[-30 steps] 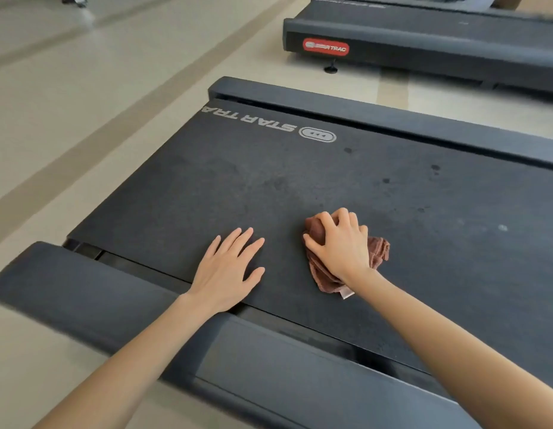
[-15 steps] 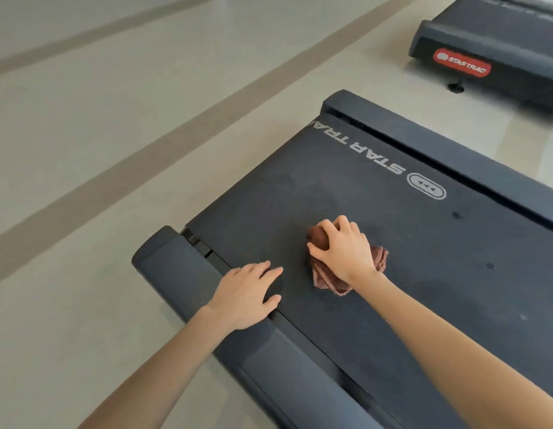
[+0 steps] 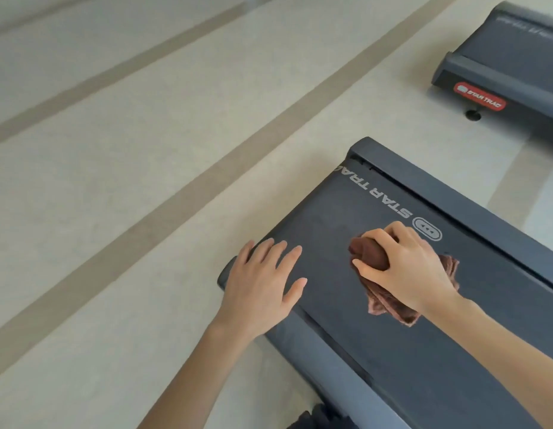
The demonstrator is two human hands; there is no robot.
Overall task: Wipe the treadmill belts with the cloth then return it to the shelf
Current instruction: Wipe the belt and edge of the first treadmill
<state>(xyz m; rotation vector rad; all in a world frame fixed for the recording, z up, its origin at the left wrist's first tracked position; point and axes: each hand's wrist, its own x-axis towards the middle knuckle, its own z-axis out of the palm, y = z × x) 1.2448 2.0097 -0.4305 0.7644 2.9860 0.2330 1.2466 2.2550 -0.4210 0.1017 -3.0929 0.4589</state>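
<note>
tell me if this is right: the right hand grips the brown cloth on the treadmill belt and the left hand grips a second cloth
Not quite. In the head view the left hand holds nothing; its fingers lie straight and spread at the edge of the treadmill belt. The rest stands: the right hand grips the brown cloth on that belt.

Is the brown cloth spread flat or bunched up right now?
Bunched: the cloth sits crumpled on the belt under the gripping right hand.

We see a crumpled brown cloth (image 3: 388, 305) bunched on the dark grey treadmill belt (image 3: 330, 243), beside its white logo (image 3: 389, 199).
</note>
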